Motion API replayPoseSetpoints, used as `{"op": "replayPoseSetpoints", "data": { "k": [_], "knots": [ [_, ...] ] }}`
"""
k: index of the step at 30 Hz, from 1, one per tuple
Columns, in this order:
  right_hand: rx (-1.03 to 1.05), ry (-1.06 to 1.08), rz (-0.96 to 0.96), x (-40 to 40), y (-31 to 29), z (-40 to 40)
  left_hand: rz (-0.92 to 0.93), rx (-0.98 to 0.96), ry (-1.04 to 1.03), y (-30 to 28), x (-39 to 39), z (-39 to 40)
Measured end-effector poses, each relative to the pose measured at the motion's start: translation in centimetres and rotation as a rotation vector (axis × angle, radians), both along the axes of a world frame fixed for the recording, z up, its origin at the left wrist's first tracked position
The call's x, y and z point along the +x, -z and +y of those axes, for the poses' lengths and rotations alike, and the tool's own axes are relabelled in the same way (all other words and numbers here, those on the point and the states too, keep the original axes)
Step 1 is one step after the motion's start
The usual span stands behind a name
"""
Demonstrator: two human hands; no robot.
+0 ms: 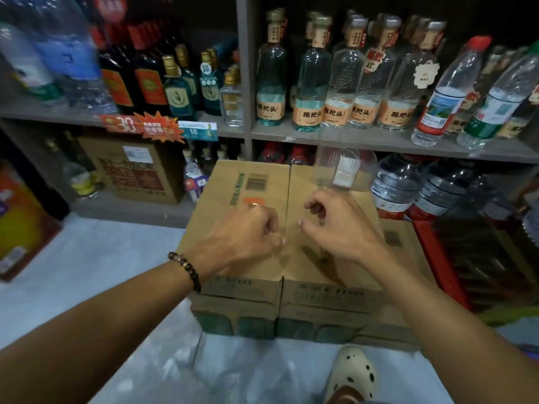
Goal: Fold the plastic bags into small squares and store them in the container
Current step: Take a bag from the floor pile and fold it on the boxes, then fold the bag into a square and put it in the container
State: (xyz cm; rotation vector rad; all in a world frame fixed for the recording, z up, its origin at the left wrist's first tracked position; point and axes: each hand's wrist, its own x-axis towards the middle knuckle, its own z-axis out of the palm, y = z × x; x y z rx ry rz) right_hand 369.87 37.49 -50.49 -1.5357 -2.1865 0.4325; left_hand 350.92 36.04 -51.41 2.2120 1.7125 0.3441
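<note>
On the far left a red and yellow box (20, 217) is standing on the pale floor (96, 258), and beside it on the low shelf (131, 208) a brown carton (137, 170) is sitting shut. Above it, dark bottles (145, 83) are lining the upper shelf (87, 115), with price tags (159, 128) hanging off its front edge. In the middle, stacked cardboard boxes (262, 185) are serving as the table, and both hands are working over the top of them. The left hand (248, 237), with a bead bracelet (185, 269) on its wrist, is curling its fingers and pinching a clear plastic bag (284, 249) that is lying flat on the box top and is very hard to see. The right hand (341, 225) is just beside it, its thumb and bent fingers seeming to pinch the same thin bag. At the back edge of the boxes a clear container (344, 170) is standing, and something white and folded is sitting inside it; what it is cannot be told. Behind it, clear bottles with orange labels (332, 80) are filling the shelf. To the right, big water bottles (399, 185) are standing close to the boxes, and a red crate (443, 263) is pressing in near the right edge. The floor on the left is giving more room. A cream clog (354, 374) is showing at the bottom.
</note>
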Motion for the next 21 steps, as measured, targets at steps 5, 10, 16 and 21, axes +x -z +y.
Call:
{"op": "replayPoseSetpoints", "data": {
  "k": [5, 10, 16, 21],
  "knots": [
    [-0.07, -0.127, -0.029, -5.9, 0.9, -4.3, 0.097, -0.149, -0.004, 1.9, -4.8, -10.0],
    [-0.174, -0.275, -0.042, -12.2, 4.2, -9.1, 0.074, -0.233, -0.143, 6.5, -10.6, -19.0],
    [-0.408, -0.392, -0.051, -19.2, 12.4, -13.5, -0.03, -0.32, -0.423, 11.7, -15.4, -27.8],
    [-0.744, -0.314, -0.097, -23.1, 21.0, -15.4, -0.177, -0.376, -0.636, 15.5, -15.9, -31.4]
  ]
}}
